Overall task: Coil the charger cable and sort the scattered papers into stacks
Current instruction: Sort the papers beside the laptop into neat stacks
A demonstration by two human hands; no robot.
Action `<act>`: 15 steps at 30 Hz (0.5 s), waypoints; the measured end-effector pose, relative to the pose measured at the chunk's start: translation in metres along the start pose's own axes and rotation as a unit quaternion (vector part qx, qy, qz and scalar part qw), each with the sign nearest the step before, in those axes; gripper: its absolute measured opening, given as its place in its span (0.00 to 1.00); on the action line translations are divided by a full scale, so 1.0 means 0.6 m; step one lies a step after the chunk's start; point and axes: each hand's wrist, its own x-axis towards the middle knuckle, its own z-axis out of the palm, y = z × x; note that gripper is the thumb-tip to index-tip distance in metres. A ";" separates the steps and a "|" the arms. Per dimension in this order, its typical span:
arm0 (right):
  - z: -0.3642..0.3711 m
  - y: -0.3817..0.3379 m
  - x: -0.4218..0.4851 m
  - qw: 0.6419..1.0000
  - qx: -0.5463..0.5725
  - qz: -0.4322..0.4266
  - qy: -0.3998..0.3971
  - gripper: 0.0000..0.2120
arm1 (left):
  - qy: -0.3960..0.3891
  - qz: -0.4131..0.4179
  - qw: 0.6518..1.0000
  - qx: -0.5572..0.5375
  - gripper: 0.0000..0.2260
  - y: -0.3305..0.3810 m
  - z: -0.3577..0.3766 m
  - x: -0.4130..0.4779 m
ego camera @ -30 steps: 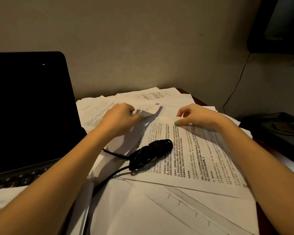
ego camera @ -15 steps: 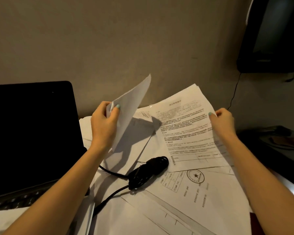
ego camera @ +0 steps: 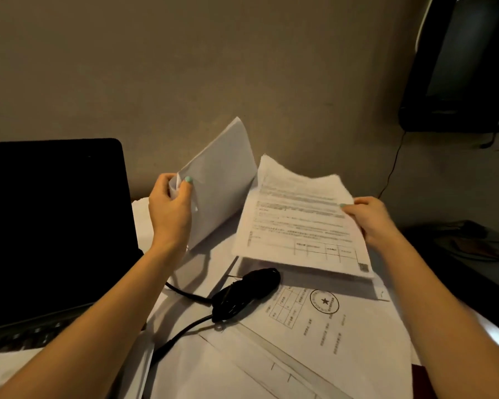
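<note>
- Papers (ego camera: 213, 370) lie loose and overlapping on the desk nearest the camera, in front of the charger cable (ego camera: 247, 292) and under it.
- The charger cable rests on them as a black coiled bundle, one lead trailing toward the camera and another to the left.
- A stamped sheet (ego camera: 324, 302) with a round star seal lies flat just right of the cable.
- A laptop (ego camera: 52, 226) with a dark screen stands open left of the cable.
- The left hand (ego camera: 170, 214), beyond the cable to its left, pinches blank sheets (ego camera: 222, 182) between thumb and fingers, tilted up off the desk.
- The right hand (ego camera: 369, 220), beyond the cable to its right, grips the right edge of a printed bundle (ego camera: 300, 226) held above the desk; its text is blurred.
- A wall (ego camera: 185, 67) rises behind the cable.
</note>
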 end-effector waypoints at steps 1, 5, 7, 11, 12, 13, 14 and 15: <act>0.009 0.004 -0.001 0.999 -0.035 -0.006 -0.031 0.15 | -0.006 0.008 1.000 0.002 0.08 0.002 -0.001 -0.001; 0.033 0.009 -0.010 0.976 -0.177 -0.076 -0.104 0.20 | -0.105 0.067 0.991 0.044 0.05 -0.001 0.001 -0.008; 0.031 0.006 -0.017 0.974 -0.171 -0.054 -0.140 0.15 | -0.193 0.079 0.976 0.056 0.05 -0.002 0.005 -0.017; 0.010 0.002 -0.020 0.974 -0.123 0.054 -0.182 0.11 | -0.365 0.112 0.922 0.071 0.07 -0.005 0.014 -0.038; 0.009 0.003 -0.020 0.975 -0.108 0.083 -0.178 0.13 | -0.405 0.112 0.904 0.082 0.08 -0.008 0.018 -0.043; 0.008 0.005 -0.017 0.974 -0.094 0.105 -0.177 0.17 | -0.444 0.111 0.883 0.103 0.09 -0.009 0.023 -0.050; 0.009 0.008 -0.013 0.974 -0.079 0.121 -0.177 0.22 | -0.480 0.113 0.860 0.129 0.10 -0.011 0.029 -0.057; 0.012 0.010 -0.010 0.972 -0.065 0.133 -0.180 0.24 | -0.512 0.123 0.836 0.156 0.11 -0.011 0.035 -0.063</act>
